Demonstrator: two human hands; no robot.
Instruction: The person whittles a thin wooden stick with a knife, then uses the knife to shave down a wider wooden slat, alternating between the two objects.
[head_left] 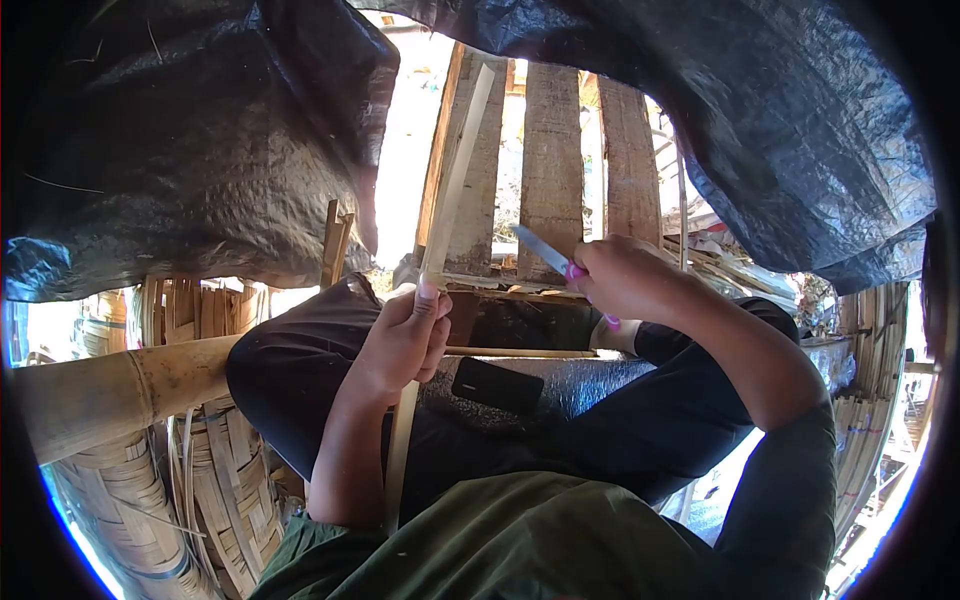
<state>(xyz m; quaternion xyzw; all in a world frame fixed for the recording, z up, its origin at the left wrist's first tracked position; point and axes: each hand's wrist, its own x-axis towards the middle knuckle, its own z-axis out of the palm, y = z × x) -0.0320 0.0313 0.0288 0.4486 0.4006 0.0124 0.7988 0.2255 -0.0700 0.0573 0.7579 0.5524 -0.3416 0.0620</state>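
My left hand (pixel 408 335) is closed around a long pale bamboo strip (pixel 460 175), thumb pressed along its face. The strip stands nearly upright, its upper end leaning a little right and its lower end passing down by my lap. To the right, my right hand (pixel 625 275) grips a knife (pixel 543 250) by its pink-purple handle. The blade points up and to the left, apart from the strip. Below and between my hands, a black phone (pixel 497 386) lies on a shiny silvery sheet (pixel 590 385) between my legs.
Upright wooden planks (pixel 551 160) stand ahead with gaps of bright light. Dark plastic sheeting hangs at the upper left (pixel 200 150) and upper right (pixel 800 120). A thick bamboo pole (pixel 130 385) crosses at the left, near woven bamboo baskets (pixel 225 475). Bamboo strips are stacked at the right.
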